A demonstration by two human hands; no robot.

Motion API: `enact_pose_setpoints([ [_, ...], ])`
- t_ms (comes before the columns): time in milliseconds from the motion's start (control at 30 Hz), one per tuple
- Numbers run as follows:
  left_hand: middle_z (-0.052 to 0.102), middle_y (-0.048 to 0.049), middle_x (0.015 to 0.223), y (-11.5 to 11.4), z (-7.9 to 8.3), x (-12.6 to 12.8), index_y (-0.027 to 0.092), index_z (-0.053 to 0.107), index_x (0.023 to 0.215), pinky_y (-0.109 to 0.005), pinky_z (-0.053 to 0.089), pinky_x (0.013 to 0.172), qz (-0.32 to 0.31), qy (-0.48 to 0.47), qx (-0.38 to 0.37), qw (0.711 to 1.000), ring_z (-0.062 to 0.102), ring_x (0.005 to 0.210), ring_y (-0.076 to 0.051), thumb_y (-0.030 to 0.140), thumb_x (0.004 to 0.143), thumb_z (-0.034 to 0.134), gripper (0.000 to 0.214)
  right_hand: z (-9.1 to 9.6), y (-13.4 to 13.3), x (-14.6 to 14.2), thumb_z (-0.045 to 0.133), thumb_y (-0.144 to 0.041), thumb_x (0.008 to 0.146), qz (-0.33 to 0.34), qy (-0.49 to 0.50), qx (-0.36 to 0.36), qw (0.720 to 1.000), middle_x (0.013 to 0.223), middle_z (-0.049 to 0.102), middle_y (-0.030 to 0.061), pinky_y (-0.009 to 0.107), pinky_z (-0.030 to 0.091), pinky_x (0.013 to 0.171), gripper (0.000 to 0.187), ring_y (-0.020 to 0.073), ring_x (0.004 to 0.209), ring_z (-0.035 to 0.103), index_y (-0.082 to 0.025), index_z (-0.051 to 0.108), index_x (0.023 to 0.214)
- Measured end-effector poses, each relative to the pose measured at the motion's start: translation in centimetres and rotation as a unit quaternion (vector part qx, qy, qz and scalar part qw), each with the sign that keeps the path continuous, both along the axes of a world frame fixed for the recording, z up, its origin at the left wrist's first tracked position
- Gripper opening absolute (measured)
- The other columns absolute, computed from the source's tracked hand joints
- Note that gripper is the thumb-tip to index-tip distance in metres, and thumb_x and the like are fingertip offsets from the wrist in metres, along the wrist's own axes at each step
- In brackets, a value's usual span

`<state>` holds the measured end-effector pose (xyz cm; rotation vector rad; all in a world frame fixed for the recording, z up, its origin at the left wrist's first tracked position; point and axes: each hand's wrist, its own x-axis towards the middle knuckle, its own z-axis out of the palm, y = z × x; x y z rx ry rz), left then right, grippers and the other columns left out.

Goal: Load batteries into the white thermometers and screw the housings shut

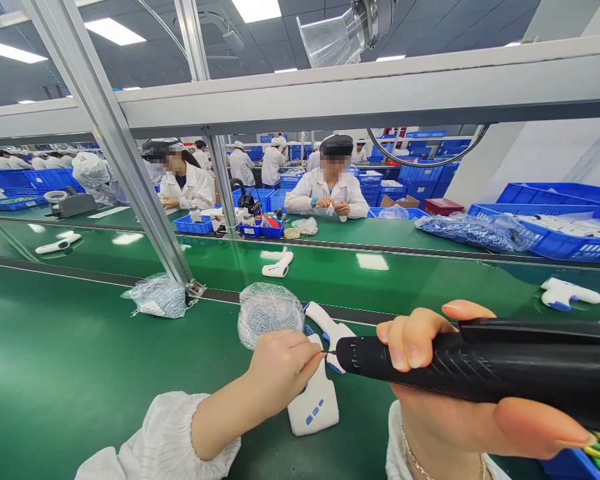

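My right hand is wrapped round a black electric screwdriver that lies almost level, its tip pointing left. My left hand is closed in a pinch at the tip of the driver, holding something too small to name, and rests against a white handheld device with blue buttons standing on the green bench. Just behind my left hand sits a clear bag of small screws.
A second bag of small parts lies by the slanted metal post. White devices ride the green conveyor. Blue crates stand at right. Workers in white coats sit across the line.
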<state>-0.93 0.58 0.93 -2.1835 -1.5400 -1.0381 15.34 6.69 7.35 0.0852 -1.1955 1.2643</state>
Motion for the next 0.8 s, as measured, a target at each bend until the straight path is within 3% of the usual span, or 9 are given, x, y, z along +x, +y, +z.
enact_pose_setpoints([
  [233,0.069,-0.0007,0.072,-1.2,-0.2,-1.4,0.016,0.066,0.086,-0.023,0.045,0.052,-0.002,0.009,0.006,1.0,0.062,0.057,-0.013,0.022,0.089,0.05,0.018,0.8,0.0,0.0,0.064,-0.062,0.078,-0.003,0.024,0.011,1.0,0.058,0.051,-0.003,0.022,0.042,0.049,0.044,0.0095,0.044,0.042,-0.025,0.063,0.101],
  [333,0.07,-0.0018,0.071,-0.7,0.0,-1.2,0.017,0.066,0.08,-0.023,0.047,0.052,0.021,0.017,-0.098,0.995,0.064,0.059,-0.014,0.024,0.092,0.043,0.027,0.9,0.4,0.4,0.064,-0.065,0.076,-0.024,0.028,0.006,0.999,0.058,0.049,-0.0037,0.022,0.042,0.049,0.047,0.0092,0.043,0.04,-0.026,0.063,0.101],
  [400,0.07,-0.0033,0.075,1.0,-0.4,-0.2,0.017,0.065,0.08,-0.025,0.049,0.057,0.035,0.032,-0.176,0.983,0.065,0.066,-0.016,0.025,0.093,0.039,0.03,0.9,0.9,0.9,0.064,-0.067,0.074,-0.04,0.017,0.014,0.999,0.059,0.049,-0.0038,0.024,0.044,0.053,0.048,0.01,0.045,0.04,-0.027,0.063,0.102],
  [533,0.063,-0.0123,0.112,5.8,-3.1,3.0,0.013,0.06,0.101,-0.038,0.048,0.085,0.026,0.051,-0.224,0.973,0.058,0.106,-0.025,0.021,0.09,0.043,0.022,0.8,2.0,1.8,0.066,-0.065,0.072,-0.074,0.016,0.016,0.997,0.059,0.049,-0.0038,0.026,0.045,0.055,0.045,0.0113,0.045,0.039,-0.027,0.063,0.095],
  [600,0.058,-0.0157,0.119,7.3,-4.9,4.2,0.01,0.058,0.103,-0.04,0.044,0.092,0.013,0.058,-0.237,0.97,0.052,0.114,-0.027,0.019,0.09,0.042,0.023,0.7,2.2,2.1,0.068,-0.065,0.071,-0.09,0.02,0.006,0.996,0.058,0.048,-0.0039,0.025,0.044,0.053,0.044,0.0113,0.045,0.038,-0.027,0.063,0.093],
  [667,0.06,-0.0154,0.116,7.2,-6.6,5.0,0.009,0.056,0.105,-0.037,0.044,0.092,-0.013,0.065,-0.247,0.967,0.053,0.112,-0.024,0.019,0.091,0.04,0.024,0.7,2.3,2.2,0.067,-0.066,0.07,-0.102,0.019,-0.004,0.995,0.058,0.048,-0.0037,0.025,0.043,0.051,0.045,0.0116,0.045,0.037,-0.028,0.063,0.093],
  [800,0.063,-0.0076,0.107,3.5,-8.6,5.4,0.017,0.056,0.103,-0.031,0.045,0.087,-0.089,0.085,-0.267,0.956,0.058,0.099,-0.018,0.029,0.092,0.041,0.022,1.0,2.4,2.1,0.07,-0.066,0.068,-0.123,0.018,-0.017,0.992,0.057,0.049,-0.0032,0.025,0.041,0.049,0.045,0.0127,0.044,0.036,-0.028,0.064,0.092],
])
